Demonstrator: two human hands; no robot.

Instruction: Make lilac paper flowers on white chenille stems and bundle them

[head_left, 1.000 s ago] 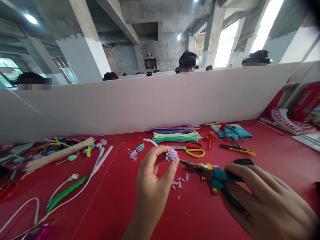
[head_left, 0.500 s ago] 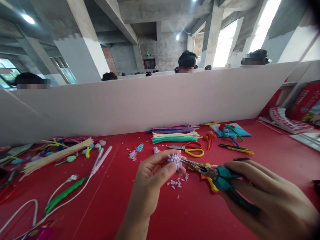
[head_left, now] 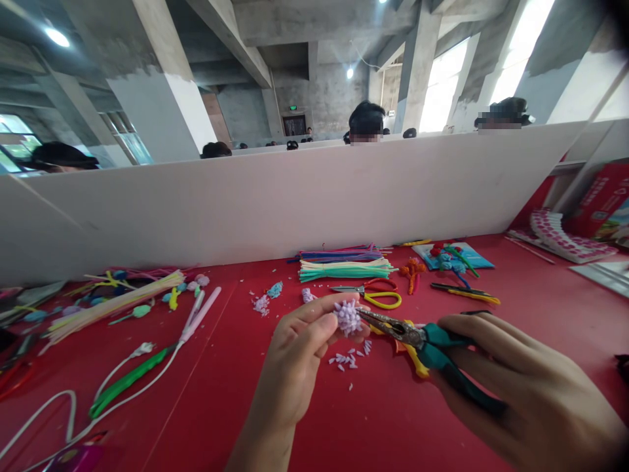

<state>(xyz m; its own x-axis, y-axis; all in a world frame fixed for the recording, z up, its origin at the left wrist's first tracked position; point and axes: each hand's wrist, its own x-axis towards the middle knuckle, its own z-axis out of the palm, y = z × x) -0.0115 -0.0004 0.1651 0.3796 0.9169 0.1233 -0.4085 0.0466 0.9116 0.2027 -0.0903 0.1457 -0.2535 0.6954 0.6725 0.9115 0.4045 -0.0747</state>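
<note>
Between the fingertips of my left hand [head_left: 299, 347] is a small spiky lilac ball [head_left: 347, 318], which looks built from many short pieces. My right hand [head_left: 525, 380] is wrapped round the teal handles of needle-nose pliers [head_left: 417, 339]. The pliers' tips meet the right side of the ball; whether they pinch a piece there is too small to tell. Below the ball, loose lilac pieces [head_left: 345, 360] lie scattered on the red table [head_left: 344, 426]. Behind my left fingers are yellow-and-red-handled scissors [head_left: 382, 299], and a yellow item [head_left: 417, 362] lies partly hidden under the pliers.
Bundled pipe cleaners [head_left: 344, 269] lie against the white partition [head_left: 275, 203]. On the left are a pale bundle [head_left: 118, 308], a green strip [head_left: 130, 383] and a white-corded pink tool [head_left: 200, 314]. Tweezers [head_left: 464, 293] and a blue packet [head_left: 472, 254] lie right. People's heads show beyond the partition.
The lilac ball has turned slightly in my left fingers, and my left thumb has drawn back from its front. The pliers stay at its right side, shifted very little.
</note>
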